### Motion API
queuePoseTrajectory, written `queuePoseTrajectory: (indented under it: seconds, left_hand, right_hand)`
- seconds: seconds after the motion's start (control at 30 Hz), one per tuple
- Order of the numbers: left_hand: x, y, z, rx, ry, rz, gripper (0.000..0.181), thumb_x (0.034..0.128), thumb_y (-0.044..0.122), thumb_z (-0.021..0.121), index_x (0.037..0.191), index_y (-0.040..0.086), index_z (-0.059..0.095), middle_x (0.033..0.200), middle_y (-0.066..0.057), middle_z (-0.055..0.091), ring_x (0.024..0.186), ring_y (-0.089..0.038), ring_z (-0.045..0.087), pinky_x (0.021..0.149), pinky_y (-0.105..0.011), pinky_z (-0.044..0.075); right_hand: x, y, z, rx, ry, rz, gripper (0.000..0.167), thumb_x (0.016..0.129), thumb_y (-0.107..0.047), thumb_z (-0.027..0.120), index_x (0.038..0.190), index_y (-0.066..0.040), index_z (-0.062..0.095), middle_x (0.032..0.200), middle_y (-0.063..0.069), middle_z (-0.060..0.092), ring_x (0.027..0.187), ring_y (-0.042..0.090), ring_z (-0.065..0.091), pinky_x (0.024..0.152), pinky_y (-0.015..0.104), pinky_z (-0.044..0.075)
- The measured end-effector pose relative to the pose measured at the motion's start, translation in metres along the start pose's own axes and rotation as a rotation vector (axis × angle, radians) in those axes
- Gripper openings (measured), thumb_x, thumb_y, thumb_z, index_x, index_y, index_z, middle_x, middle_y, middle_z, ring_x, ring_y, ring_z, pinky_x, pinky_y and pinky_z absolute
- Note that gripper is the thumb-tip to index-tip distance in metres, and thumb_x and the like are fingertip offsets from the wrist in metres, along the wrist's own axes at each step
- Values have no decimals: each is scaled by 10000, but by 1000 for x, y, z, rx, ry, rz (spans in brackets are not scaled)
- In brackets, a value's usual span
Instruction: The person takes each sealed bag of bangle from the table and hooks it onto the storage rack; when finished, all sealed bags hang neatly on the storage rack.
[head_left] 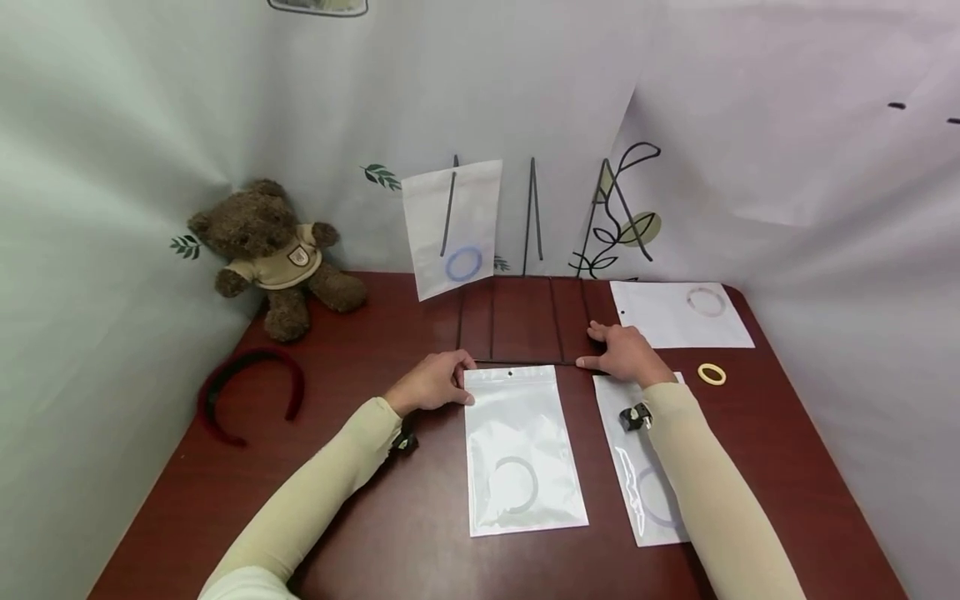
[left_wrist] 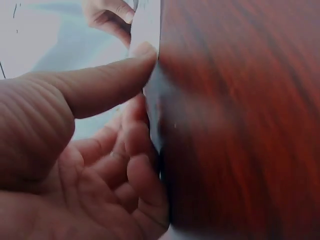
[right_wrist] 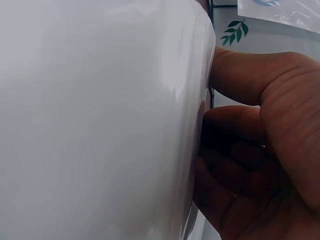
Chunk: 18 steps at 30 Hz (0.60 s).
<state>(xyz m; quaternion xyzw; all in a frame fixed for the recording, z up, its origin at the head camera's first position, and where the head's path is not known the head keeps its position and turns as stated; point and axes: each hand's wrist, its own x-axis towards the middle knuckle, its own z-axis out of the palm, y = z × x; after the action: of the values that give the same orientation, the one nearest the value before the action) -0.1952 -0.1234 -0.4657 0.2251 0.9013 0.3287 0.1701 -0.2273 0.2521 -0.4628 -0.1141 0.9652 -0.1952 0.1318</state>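
Observation:
A black wire rack (head_left: 491, 321) stands against the back wall with upright hooks. My right hand (head_left: 630, 354) grips its front right corner, thumb on the front bar. My left hand (head_left: 435, 382) holds the front left corner with bent fingers; its thumb tip lies at the left edge of a white zip bag (head_left: 517, 492). That bag lies flat before the rack, a ring showing inside. Under my right forearm lies a second white bag (head_left: 626, 467), partly covered. From the left hook hangs a white bag (head_left: 465, 217) with a blue ring.
At the back left sits a brown teddy bear (head_left: 288, 267), with a dark red headband (head_left: 296, 383) in front of it. Back right lies another white bag (head_left: 645, 317) with a pinkish ring; a yellow ring (head_left: 712, 374) is near it. Light cloth walls surround the table (head_left: 360, 492).

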Motion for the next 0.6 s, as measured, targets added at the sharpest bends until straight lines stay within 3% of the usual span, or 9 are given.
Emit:
queuePoseTrajectory:
  seconds: [0.13,0.27,0.37,0.5,0.6]
  left_hand:
    - [0,-2,-1,-18,-51,86,224,907,132,840,1085,98,707,796,36,623,720,-79,553,709,-266,470]
    - [-1,-1,-4,-67,-52,133,69,995,152,747,958,126,695,755,38,566,679,-88,510,656,-257,432]
    - [-1,3,-3,-181,-19,110,82,1043,157,680,983,101,685,832,-20,656,749,-110,621,695,-251,546]
    - [-2,10,2,-312,56,74,137,1075,156,628,970,69,612,996,-119,756,886,-185,722,764,-327,644]
    - [-1,14,3,-332,133,85,197,1090,170,605,926,74,553,968,-141,737,857,-199,719,730,-351,650]
  right_hand:
    - [-5,3,5,8,-7,11,820,965,-450,768,1566,18,462,1680,199,371,1559,497,295,1244,624,315]
    - [-6,5,8,3,-7,4,825,967,-460,763,1563,25,462,1675,203,376,1555,496,302,1239,622,324]
    - [-4,5,7,4,9,0,816,965,-443,769,1560,28,468,1669,204,387,1555,493,308,1241,617,324]
    - [-1,3,4,2,6,3,823,955,-442,776,1563,18,467,1670,195,390,1561,485,306,1252,608,313]
    - [0,4,0,-7,5,10,818,950,-443,779,1561,8,476,1666,196,396,1557,491,311,1252,612,312]
